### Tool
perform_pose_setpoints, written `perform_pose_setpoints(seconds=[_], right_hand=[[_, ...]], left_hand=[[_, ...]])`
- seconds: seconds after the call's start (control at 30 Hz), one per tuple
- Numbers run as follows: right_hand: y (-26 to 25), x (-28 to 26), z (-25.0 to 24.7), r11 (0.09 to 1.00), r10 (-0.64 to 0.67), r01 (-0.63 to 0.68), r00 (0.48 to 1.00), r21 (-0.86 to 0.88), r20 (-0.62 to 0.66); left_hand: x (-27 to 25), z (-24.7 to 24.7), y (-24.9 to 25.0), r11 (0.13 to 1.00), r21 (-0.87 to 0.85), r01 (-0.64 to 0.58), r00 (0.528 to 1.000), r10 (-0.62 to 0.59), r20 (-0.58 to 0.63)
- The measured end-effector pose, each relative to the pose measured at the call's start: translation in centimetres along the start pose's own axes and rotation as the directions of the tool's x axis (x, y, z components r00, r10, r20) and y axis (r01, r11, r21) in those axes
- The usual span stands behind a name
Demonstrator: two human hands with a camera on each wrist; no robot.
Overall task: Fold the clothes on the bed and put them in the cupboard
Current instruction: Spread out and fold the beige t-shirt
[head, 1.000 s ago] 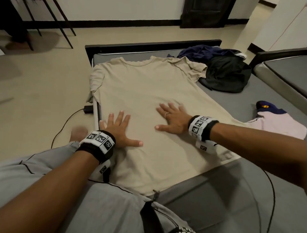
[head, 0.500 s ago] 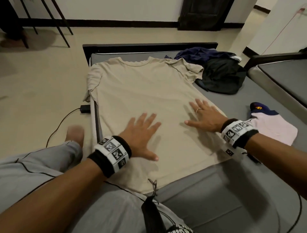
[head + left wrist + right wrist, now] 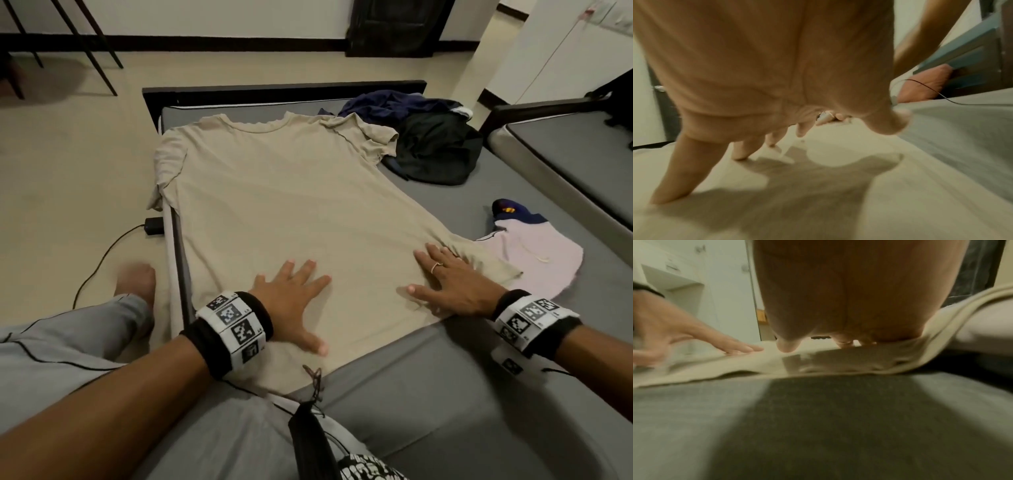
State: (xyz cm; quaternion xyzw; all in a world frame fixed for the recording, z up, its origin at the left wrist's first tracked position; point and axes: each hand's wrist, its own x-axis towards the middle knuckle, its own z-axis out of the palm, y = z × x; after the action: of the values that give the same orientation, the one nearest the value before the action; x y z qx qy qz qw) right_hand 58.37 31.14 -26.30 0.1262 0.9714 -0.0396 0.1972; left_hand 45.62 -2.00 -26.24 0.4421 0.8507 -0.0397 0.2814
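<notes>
Both flat, open hands, left hand (image 3: pixel 291 301) and right hand (image 3: pixel 452 287), have slid down to the hem of the beige T-shirt (image 3: pixel 274 205) spread on the bed (image 3: pixel 445 394), smoothing it ready for folding.

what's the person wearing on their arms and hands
Both forearms are bare, no sleeves. Each wrist has a black band wrapped with white blocks printed with black square markers; the right band trails a thin black cable. The right hand wears a ring.
</notes>
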Motion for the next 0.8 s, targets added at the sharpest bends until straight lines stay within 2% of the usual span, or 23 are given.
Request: perform_pose_setpoints(seconds=[0.03,0.1,0.23,0.33,0.4,0.47,0.53,0.6,0.63,0.67,0.73,0.8], right_hand=[[-0.2,0.2,-0.5,1.0,-0.007,0.008,0.999,0.023,-0.044],[0.0,1.0,-1.1,1.0,0.019,-0.019,0.995,0.002,-0.094],[1.3,1.8,-1.0,0.981,0.141,-0.135,0.99,-0.137,0.029],[2.0,2.7,-2.5,0.962,0.261,-0.256,0.965,-0.092,0.042],[1.3,4.1,-4.4,0.947,0.294,-0.292,0.956,-0.134,-0.005],[-0.7,5.8,-6.3,0.947,0.257,-0.269,0.962,-0.178,-0.088],[-3.8,8.4,-8.3,0.975,0.121,-0.143,0.984,-0.169,-0.133],[-7.9,11.6,-10.1,0.991,-0.079,0.07,0.994,-0.112,-0.078],[-10.1,13.5,-10.6,0.982,-0.174,0.169,0.983,-0.085,-0.052],[-12.3,15.4,-11.0,0.965,-0.254,0.251,0.966,-0.072,-0.04],[-16.0,19.2,-11.0,0.932,-0.352,0.35,0.936,-0.098,-0.005],[-18.1,22.2,-10.3,0.927,-0.348,0.353,0.935,-0.124,0.065]], left_hand=[[0.1,-0.3,-0.9,0.993,-0.084,0.083,0.995,-0.087,-0.048],[0.0,-0.8,-3.1,0.948,-0.193,0.253,0.961,-0.27,-0.066],[-1.0,-1.4,-5.7,0.848,-0.157,0.506,0.856,-0.517,-0.034],[-1.6,-2.3,-6.9,0.773,-0.15,0.616,0.786,-0.615,0.059],[-1.6,-3.1,-8.0,0.748,-0.085,0.658,0.753,-0.652,0.091],[-1.4,-4.8,-8.7,0.704,-0.054,0.708,0.706,-0.708,0.034],[-0.6,-6.9,-9.5,0.728,-0.064,0.683,0.719,-0.685,-0.114],[1.4,-9.0,-10.9,0.831,-0.089,0.549,0.796,-0.553,-0.246],[2.6,-9.9,-11.7,0.877,-0.106,0.468,0.835,-0.478,-0.273],[4.0,-10.7,-12.6,0.91,-0.123,0.396,0.866,-0.415,-0.278],[6.4,-11.7,-14.1,0.932,-0.189,0.308,0.898,-0.351,-0.266],[7.9,-11.5,-15.6,0.936,-0.203,0.286,0.916,-0.329,-0.228]])
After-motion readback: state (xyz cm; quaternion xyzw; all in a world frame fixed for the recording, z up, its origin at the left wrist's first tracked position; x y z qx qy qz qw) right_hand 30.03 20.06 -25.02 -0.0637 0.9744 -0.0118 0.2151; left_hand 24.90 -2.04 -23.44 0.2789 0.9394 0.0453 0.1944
